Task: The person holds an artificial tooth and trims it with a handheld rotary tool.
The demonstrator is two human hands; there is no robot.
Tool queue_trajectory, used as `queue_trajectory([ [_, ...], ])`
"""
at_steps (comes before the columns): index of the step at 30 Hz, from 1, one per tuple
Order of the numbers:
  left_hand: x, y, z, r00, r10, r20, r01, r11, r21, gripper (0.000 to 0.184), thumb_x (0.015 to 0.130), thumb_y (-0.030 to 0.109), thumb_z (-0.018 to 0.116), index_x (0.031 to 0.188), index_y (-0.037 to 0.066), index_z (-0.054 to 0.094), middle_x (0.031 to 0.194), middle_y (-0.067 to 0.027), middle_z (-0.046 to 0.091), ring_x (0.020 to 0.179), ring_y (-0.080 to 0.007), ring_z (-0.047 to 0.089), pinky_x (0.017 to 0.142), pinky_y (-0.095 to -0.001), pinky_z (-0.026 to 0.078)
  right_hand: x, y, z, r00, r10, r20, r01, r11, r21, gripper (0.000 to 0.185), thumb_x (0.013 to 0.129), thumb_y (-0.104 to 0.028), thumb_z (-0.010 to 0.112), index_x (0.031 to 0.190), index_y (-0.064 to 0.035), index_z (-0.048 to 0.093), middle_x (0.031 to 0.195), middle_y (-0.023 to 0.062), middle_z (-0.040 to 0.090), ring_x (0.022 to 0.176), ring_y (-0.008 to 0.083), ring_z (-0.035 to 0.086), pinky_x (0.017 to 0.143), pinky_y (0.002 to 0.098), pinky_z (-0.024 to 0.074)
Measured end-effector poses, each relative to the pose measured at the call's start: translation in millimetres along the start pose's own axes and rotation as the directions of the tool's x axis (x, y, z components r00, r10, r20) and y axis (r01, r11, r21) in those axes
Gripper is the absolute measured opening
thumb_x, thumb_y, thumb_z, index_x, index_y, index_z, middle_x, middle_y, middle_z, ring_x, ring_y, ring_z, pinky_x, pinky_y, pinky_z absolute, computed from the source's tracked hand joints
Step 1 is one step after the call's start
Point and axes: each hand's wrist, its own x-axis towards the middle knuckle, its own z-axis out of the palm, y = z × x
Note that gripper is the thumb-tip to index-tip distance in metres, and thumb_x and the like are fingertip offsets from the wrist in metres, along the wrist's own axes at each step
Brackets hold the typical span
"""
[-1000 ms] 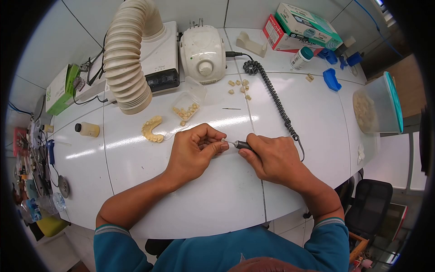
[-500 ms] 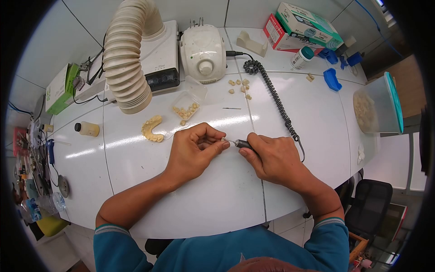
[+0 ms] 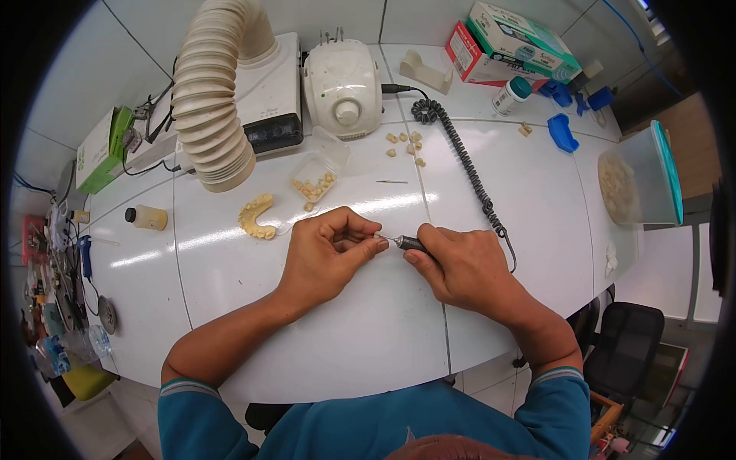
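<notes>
My left hand is closed in a pinch on a small pale piece, apparently a dental crown, mostly hidden by the fingertips. In my right hand is a dark rotary handpiece, gripped like a pen. Its thin metal bur points left and meets the piece, or nearly so; actual contact cannot be made out. Beyond the left hand lie a yellowish dental arch model and a clear plastic box with several tooth-coloured crowns inside. One loose crown sits by the box.
A white control unit feeds the handpiece through a coiled black cord. Several loose crowns and a separate bur lie ahead. A ribbed suction hose hangs at left; a teal-lidded tub stands right.
</notes>
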Motion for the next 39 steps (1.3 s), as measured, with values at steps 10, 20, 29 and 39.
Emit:
queue_trajectory([
  [10, 0.0, 0.2, -0.1, 1.000, -0.011, 0.001, 0.011, 1.000, 0.006, 0.013, 0.101, -0.004, 0.080, 0.112, -0.009, 0.074, 0.108, -0.0148, 0.080, 0.102, -0.0155, 0.081, 0.092, -0.0241, 0.065, -0.3, 0.4, 0.9, 1.000, -0.011, -0.013, 0.011, 1.000, 0.010, 0.037, 0.112, -0.042, 0.066, 0.099, -0.0082, 0.063, 0.075, 0.0088, 0.072, 0.056, 0.0324, 0.069, 0.052, 0.0445, 0.0506],
  [20, 0.3, 1.1, 0.0, 1.000, -0.005, 0.012, 0.005, 1.000, -0.011, 0.014, 0.102, -0.003, 0.080, 0.113, -0.008, 0.073, 0.109, -0.0137, 0.081, 0.104, -0.0150, 0.080, 0.093, -0.0247, 0.065, -0.3, 0.2, 0.7, 1.000, 0.002, -0.009, -0.002, 1.000, 0.018, 0.037, 0.113, -0.041, 0.066, 0.098, -0.0076, 0.062, 0.075, 0.0092, 0.071, 0.056, 0.0330, 0.069, 0.052, 0.0456, 0.0508],
  [29, 0.8, -1.5, -0.8, 0.996, 0.080, 0.041, -0.074, 0.989, -0.130, 0.014, 0.103, -0.005, 0.076, 0.115, -0.005, 0.070, 0.111, -0.0146, 0.081, 0.107, -0.0174, 0.081, 0.098, -0.0281, 0.065, -1.0, 2.4, 1.9, 0.999, -0.017, -0.045, 0.020, 0.998, 0.062, 0.036, 0.112, -0.039, 0.067, 0.096, -0.0073, 0.060, 0.076, 0.0099, 0.070, 0.056, 0.0343, 0.068, 0.052, 0.0454, 0.0501],
  [39, 0.9, -0.9, -2.4, 0.998, 0.031, 0.063, -0.021, 0.988, -0.151, 0.013, 0.101, -0.007, 0.077, 0.112, -0.007, 0.071, 0.111, -0.0164, 0.081, 0.106, -0.0207, 0.082, 0.097, -0.0320, 0.068, -1.5, 3.3, 2.7, 0.997, -0.053, -0.062, 0.056, 0.997, 0.045, 0.035, 0.112, -0.039, 0.067, 0.097, -0.0077, 0.061, 0.075, 0.0088, 0.069, 0.054, 0.0324, 0.066, 0.050, 0.0436, 0.0487],
])
